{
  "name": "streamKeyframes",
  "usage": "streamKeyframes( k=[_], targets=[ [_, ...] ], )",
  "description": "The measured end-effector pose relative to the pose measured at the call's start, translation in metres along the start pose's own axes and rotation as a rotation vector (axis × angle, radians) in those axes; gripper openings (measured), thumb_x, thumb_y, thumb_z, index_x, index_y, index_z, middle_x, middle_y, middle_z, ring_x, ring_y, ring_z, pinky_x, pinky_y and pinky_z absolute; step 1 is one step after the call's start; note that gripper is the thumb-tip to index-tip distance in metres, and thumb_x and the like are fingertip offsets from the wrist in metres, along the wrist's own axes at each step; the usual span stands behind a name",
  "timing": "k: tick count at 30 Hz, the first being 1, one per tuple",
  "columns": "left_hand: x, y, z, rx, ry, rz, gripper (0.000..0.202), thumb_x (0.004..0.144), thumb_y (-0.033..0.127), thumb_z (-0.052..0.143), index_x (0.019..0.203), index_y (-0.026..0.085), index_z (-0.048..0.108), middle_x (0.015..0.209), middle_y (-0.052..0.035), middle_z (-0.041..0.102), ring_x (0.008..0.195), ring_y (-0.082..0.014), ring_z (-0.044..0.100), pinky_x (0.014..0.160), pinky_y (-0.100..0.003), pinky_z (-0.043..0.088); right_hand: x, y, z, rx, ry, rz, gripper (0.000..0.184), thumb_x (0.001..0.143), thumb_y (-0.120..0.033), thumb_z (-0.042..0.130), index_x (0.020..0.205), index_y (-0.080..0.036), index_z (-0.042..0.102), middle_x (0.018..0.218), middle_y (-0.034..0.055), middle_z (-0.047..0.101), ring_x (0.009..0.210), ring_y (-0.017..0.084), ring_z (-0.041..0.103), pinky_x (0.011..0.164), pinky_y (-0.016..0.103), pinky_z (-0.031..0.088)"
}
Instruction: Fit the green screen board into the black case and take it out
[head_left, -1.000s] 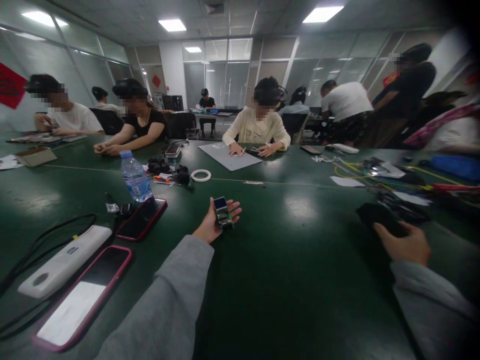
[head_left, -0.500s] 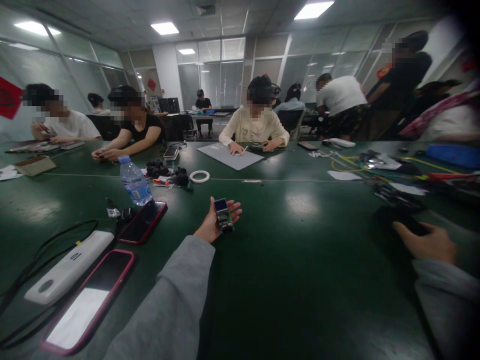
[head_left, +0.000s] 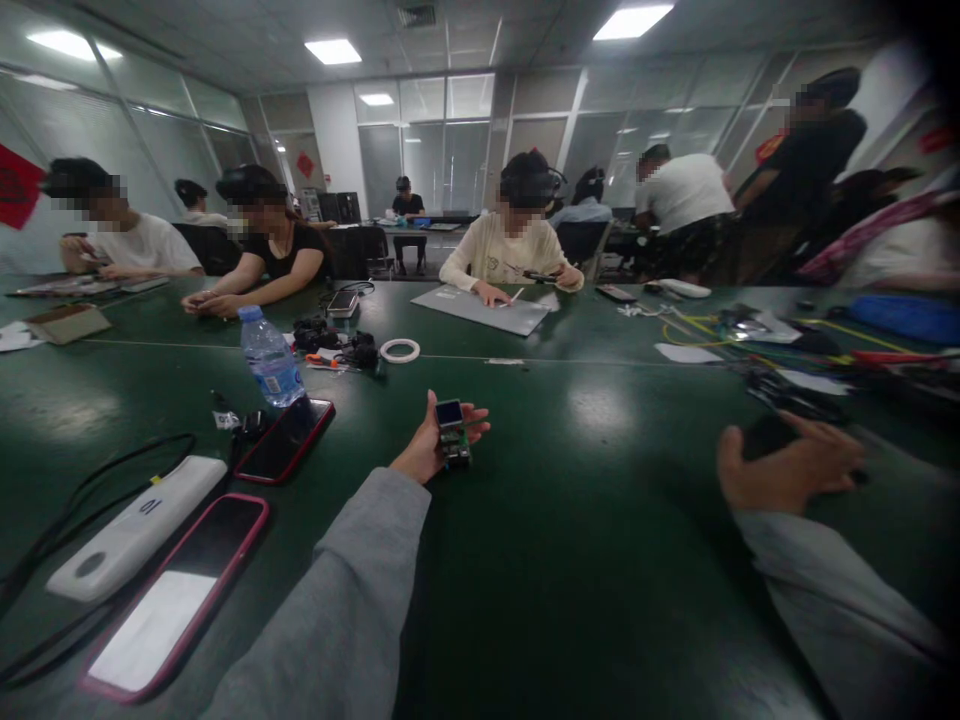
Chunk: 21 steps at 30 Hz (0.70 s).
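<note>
l hand (head_left: 429, 452) holds lcd board (head_left: 453, 438), r hand (head_left: 787, 468) grips dark obj (head_left: 763, 436); charger (head_left: 124, 532) marked "10".

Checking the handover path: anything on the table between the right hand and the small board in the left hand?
Nothing visible. Only green table lies between the right hand, which sits on a blurred dark object, and the small board held in the left hand.

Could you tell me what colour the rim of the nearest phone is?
Pink, on the flat rectangular phone; the head view shows it best.
</note>
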<state>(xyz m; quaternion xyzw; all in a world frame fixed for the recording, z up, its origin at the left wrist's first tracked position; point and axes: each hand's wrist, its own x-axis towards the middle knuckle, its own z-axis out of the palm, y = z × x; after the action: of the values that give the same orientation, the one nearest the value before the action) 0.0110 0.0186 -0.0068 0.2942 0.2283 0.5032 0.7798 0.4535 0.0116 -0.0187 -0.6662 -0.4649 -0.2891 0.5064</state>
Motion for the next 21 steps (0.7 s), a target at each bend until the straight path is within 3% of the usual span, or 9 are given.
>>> streamKeyframes(
  k=[5, 8, 11, 15, 21],
  targets=[
    [-0.002, 0.001, 0.003, 0.019, 0.005, 0.004, 0.064, 0.08, 0.068, 0.037, 0.098, 0.012, 0.061, 0.117, -0.0169, 0.062, 0.102, -0.0262, 0.062, 0.093, -0.04, 0.043, -0.046, -0.122, 0.002, 0.187, -0.133, -0.307, 0.052, 0.079, -0.046, 0.055, 0.121, -0.014, 0.049, 0.117, 0.0165, 0.047, 0.115, 0.028, 0.04, 0.094, 0.047, 0.029],
    [-0.003, 0.001, 0.003, 0.022, 0.01, 0.004, 0.064, 0.08, 0.068, 0.037, 0.098, 0.012, 0.062, 0.117, -0.0164, 0.062, 0.101, -0.0258, 0.062, 0.092, -0.04, 0.043, -0.077, -0.199, -0.01, 0.322, -0.265, -0.386, 0.042, 0.085, -0.039, 0.049, 0.121, -0.016, 0.048, 0.12, 0.0134, 0.046, 0.116, 0.025, 0.041, 0.096, 0.043, 0.029],
    [-0.002, 0.001, 0.002, 0.019, 0.041, 0.001, 0.065, 0.079, 0.069, 0.037, 0.096, 0.013, 0.063, 0.11, -0.0151, 0.065, 0.099, -0.0247, 0.063, 0.089, -0.038, 0.045, -0.102, -0.258, -0.021, 0.418, -0.428, -0.421, 0.042, 0.087, -0.034, 0.046, 0.125, -0.017, 0.045, 0.124, 0.0117, 0.043, 0.119, 0.025, 0.039, 0.097, 0.042, 0.029],
    [-0.001, 0.0, 0.001, 0.02, 0.117, -0.088, 0.067, 0.075, 0.074, 0.039, 0.088, 0.012, 0.064, 0.095, -0.0145, 0.069, 0.095, -0.0244, 0.064, 0.085, -0.035, 0.048, -0.119, -0.296, -0.026, 0.483, -0.579, -0.456, 0.048, 0.087, -0.037, 0.048, 0.13, -0.017, 0.04, 0.127, 0.0121, 0.04, 0.121, 0.025, 0.036, 0.099, 0.041, 0.028],
    [0.002, -0.001, -0.003, -0.026, 0.146, -0.092, 0.068, 0.073, 0.074, 0.043, 0.091, 0.012, 0.065, 0.087, -0.0131, 0.069, 0.089, -0.0237, 0.065, 0.082, -0.034, 0.05, -0.121, -0.297, -0.021, 0.496, -0.653, -0.447, 0.055, 0.087, -0.042, 0.05, 0.134, -0.017, 0.036, 0.13, 0.0123, 0.037, 0.123, 0.025, 0.034, 0.1, 0.041, 0.029]
  ],
)
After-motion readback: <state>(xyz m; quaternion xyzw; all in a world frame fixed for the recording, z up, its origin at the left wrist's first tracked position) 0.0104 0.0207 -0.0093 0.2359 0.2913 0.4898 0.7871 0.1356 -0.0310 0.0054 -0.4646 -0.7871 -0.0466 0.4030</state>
